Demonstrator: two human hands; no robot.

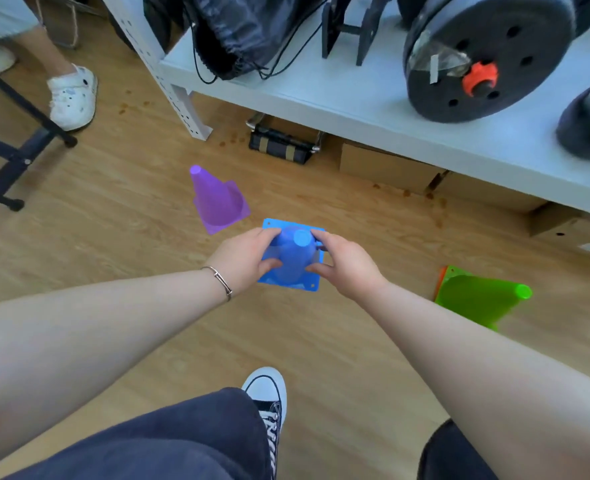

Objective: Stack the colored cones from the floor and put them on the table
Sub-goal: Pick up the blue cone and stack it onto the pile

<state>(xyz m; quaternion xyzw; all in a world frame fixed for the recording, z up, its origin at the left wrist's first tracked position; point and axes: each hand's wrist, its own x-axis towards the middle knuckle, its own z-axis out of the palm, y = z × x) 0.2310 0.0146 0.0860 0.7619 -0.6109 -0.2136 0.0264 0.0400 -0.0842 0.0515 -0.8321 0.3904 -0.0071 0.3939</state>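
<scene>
A blue cone [295,258] stands upright in the middle of the wooden floor. My left hand [245,259] grips its left side and my right hand [347,265] grips its right side, fingers wrapped around the cone body. A purple cone [217,202] stands upright just to the upper left, untouched. At the right, a green cone [480,297] stands on the floor with an orange edge [441,278] showing beneath its base. The white table [355,98] runs across the upper right.
On the table sit a black bag [238,32], a black stand [352,29] and dumbbell weight plates [477,57]. Cardboard boxes [390,168] and a black strapped item [283,145] lie under it. Another person's foot [73,97] and a black chair base [16,147] are at the upper left.
</scene>
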